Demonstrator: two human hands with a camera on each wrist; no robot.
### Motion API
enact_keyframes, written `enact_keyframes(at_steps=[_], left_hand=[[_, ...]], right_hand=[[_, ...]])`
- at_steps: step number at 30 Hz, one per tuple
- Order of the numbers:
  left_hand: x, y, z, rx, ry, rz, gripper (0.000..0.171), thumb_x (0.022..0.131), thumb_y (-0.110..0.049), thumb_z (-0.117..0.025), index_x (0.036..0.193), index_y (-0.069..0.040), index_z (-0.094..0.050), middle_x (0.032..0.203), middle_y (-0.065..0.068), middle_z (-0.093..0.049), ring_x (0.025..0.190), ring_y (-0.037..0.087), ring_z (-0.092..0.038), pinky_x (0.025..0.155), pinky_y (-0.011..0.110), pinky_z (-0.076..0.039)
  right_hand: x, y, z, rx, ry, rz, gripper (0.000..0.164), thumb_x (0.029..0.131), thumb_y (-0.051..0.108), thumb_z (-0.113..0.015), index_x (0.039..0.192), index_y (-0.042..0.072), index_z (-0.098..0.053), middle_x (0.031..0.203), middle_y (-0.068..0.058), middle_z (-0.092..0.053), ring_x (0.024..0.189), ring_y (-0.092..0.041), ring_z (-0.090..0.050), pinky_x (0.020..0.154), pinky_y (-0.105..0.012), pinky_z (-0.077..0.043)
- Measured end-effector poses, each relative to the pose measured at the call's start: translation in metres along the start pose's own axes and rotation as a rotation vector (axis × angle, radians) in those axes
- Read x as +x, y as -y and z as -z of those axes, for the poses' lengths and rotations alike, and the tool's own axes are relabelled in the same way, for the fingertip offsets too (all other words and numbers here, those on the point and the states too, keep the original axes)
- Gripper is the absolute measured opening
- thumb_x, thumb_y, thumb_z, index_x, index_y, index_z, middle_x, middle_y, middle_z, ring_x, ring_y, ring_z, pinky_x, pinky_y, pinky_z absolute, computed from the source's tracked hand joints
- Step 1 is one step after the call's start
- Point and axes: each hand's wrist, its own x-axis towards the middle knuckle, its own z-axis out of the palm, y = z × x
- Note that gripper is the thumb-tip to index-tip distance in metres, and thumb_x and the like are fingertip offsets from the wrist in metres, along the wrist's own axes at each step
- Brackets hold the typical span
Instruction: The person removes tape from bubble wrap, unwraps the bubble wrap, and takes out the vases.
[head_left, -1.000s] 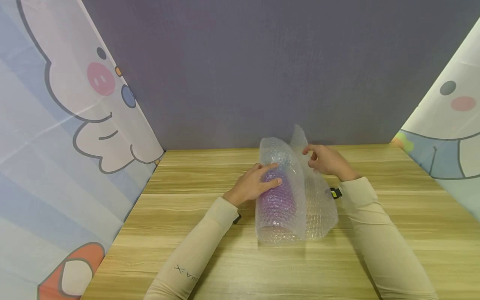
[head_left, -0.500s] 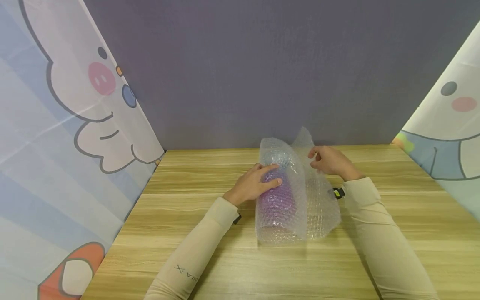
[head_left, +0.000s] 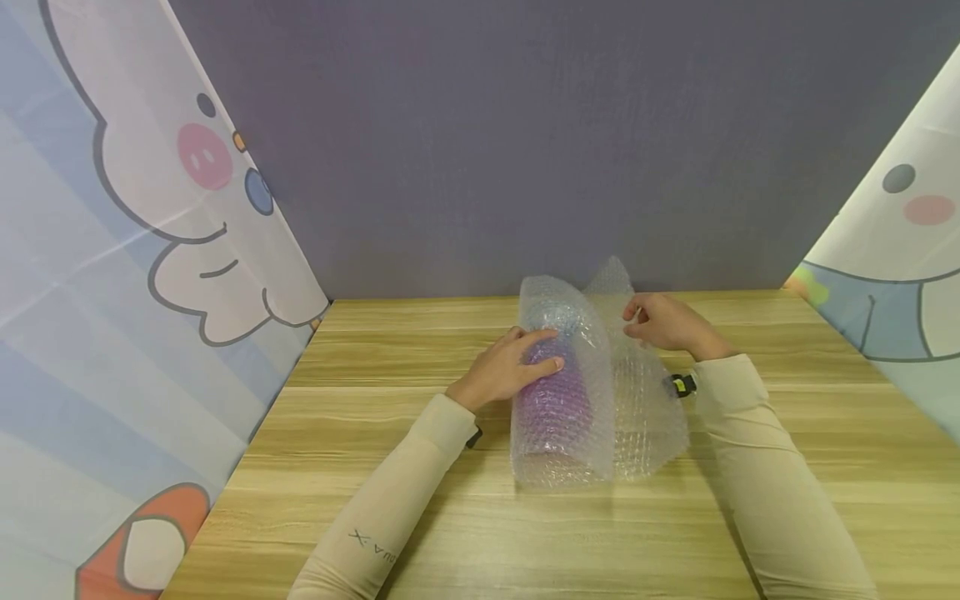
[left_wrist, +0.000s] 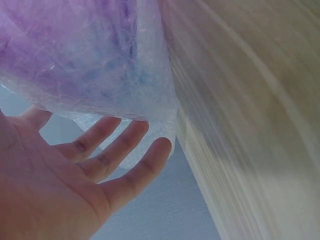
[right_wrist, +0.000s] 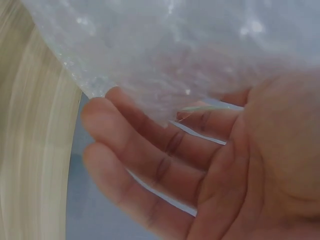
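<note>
A rounded, upright-looking thing, purple (head_left: 555, 400) below and pale blue toward its far end, shows through clear bubble wrap (head_left: 600, 433) that curves over it. My left hand (head_left: 498, 367) rests on the wrapped thing from the left, thumb and fingers spread over the wrap. In the left wrist view the fingers (left_wrist: 132, 175) extend loosely along its side. On the right, my right hand (head_left: 667, 323) pinches the loose flap of bubble wrap, which stands away from the bundle. The right wrist view shows the wrap (right_wrist: 165, 55) running in between thumb and fingers, the thumb partly hidden.
The bundle stands on a wood-grain table (head_left: 420, 467), near its back edge. A dark grey wall (head_left: 480, 150) rises directly behind. Cartoon-printed cloth panels (head_left: 112, 333) flank the table on both sides.
My right hand has drifted slightly to the right, drawing the loose bubble wrap flap with it. The left hand has stayed in place on the wrapped thing.
</note>
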Motion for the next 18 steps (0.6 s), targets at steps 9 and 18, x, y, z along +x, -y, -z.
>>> enact_keyframes(at_steps=[9, 18], left_hand=[[0.000, -0.001, 0.001, 0.011, -0.001, 0.001, 0.064, 0.094, -0.075, -0.049, 0.152, -0.048, -0.043, 0.141, 0.004, -0.055, 0.124, 0.027, -0.060, 0.101, 0.061, -0.050], [0.001, 0.000, 0.000, -0.010, 0.013, 0.025, 0.068, 0.091, -0.081, -0.045, 0.151, -0.049, -0.043, 0.158, 0.013, -0.044, 0.140, 0.036, -0.050, 0.109, 0.069, -0.041]], right_hand=[[-0.003, -0.006, 0.003, 0.019, 0.019, 0.029, 0.024, 0.099, 0.013, -0.064, 0.112, -0.006, -0.062, 0.082, -0.011, -0.069, 0.068, -0.016, -0.066, 0.067, -0.032, -0.050], [-0.006, -0.012, 0.008, 0.011, 0.049, 0.035, 0.025, 0.099, 0.016, -0.064, 0.111, -0.005, -0.062, 0.085, -0.011, -0.071, 0.071, -0.017, -0.065, 0.068, -0.032, -0.050]])
